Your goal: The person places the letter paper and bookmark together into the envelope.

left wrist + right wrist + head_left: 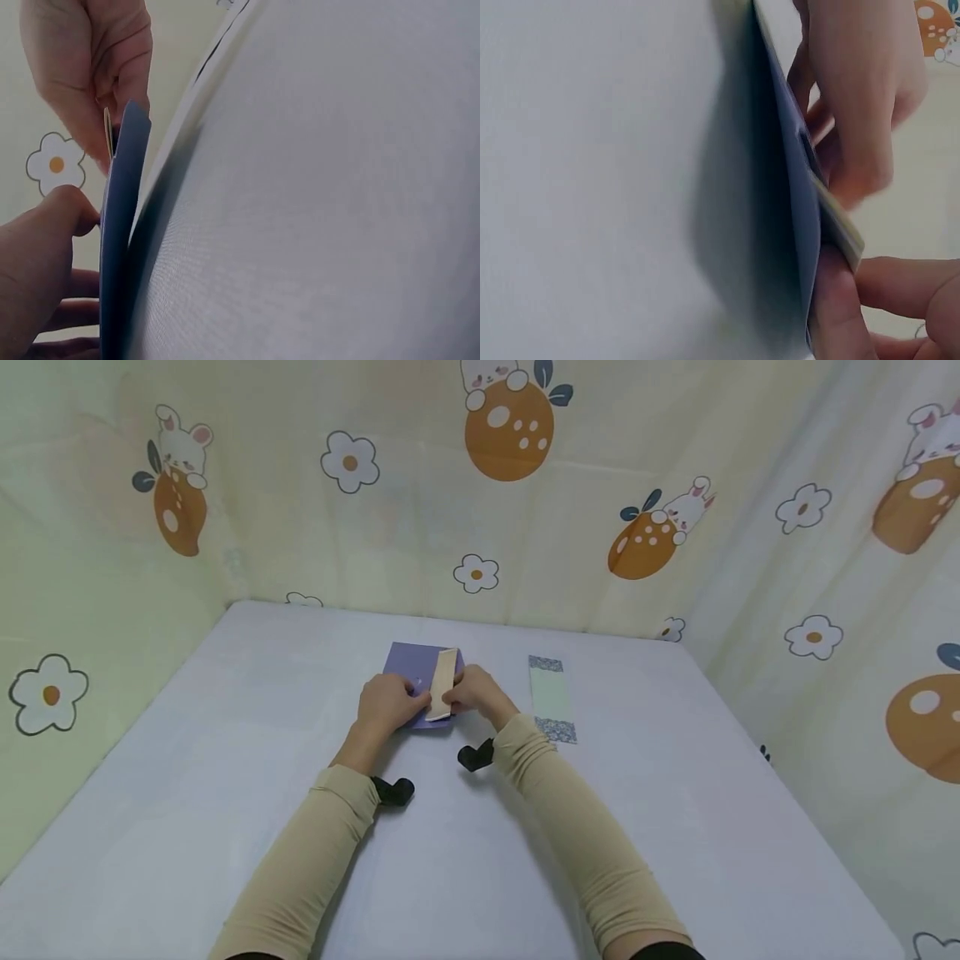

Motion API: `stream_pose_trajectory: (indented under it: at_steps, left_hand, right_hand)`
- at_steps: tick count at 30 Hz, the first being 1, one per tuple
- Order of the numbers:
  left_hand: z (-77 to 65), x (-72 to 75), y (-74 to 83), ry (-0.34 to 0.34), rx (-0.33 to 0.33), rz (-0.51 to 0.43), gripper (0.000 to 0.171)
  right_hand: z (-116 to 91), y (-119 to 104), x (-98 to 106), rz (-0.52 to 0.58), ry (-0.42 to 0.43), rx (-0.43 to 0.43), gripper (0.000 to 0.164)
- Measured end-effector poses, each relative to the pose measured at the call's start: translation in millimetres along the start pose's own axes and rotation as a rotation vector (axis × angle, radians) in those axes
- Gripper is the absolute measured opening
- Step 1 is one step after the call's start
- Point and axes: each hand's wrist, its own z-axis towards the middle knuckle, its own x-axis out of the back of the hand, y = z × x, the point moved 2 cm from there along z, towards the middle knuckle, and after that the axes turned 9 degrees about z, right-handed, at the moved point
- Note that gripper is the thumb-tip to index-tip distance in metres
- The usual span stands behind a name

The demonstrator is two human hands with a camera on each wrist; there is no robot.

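A purple card (411, 662) lies towards the far side of the table, with a cream strip (444, 670) slanting over its right part. My right hand (480, 692) pinches the strip's right edge; in the right wrist view one finger (838, 296) reaches between strip and card. My left hand (386, 700) presses on the card from the left, thumb tip right at the strip's left edge. Seen edge-on in the left wrist view, the card (124, 202) stands a little off the table, and the left thumb (71, 210) touches its upper face.
To the right of my right hand lies a pale green strip (551, 693) with blue-grey patterned ends. A white cloth covers the table (675, 827). Patterned curtains (405, 535) hang along the back and sides. Black straps with dark mounts (393, 792) sit at both wrists.
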Motion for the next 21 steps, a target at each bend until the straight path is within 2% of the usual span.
stream_pose_trajectory:
  at_steps: [3, 6, 12, 15, 21]
  left_hand:
    - [1.1, -0.2, 1.2, -0.012, -0.024, 0.015, 0.043]
    - [2.1, 2.2, 1.7, -0.011, -0.044, 0.034, 0.039]
    - [1.9, 8.7, 2.9, -0.006, -0.051, 0.070, 0.033]
    - [1.8, 7.9, 2.7, -0.018, -0.051, 0.076, 0.034]
    - [1.8, 3.9, 4.3, -0.021, -0.070, 0.072, 0.035]
  right_hand:
    - [1, 3, -6, 0.128, -0.014, -0.015, 0.038]
    - [3, 6, -12, 0.186, -0.015, -0.014, 0.046]
    - [5, 11, -16, 0.287, -0.031, 0.001, 0.050]
    - [6, 13, -18, 0.328, -0.039, 0.006, 0.046]
    - [8, 16, -20, 0.403, -0.076, 0.004, 0.024]
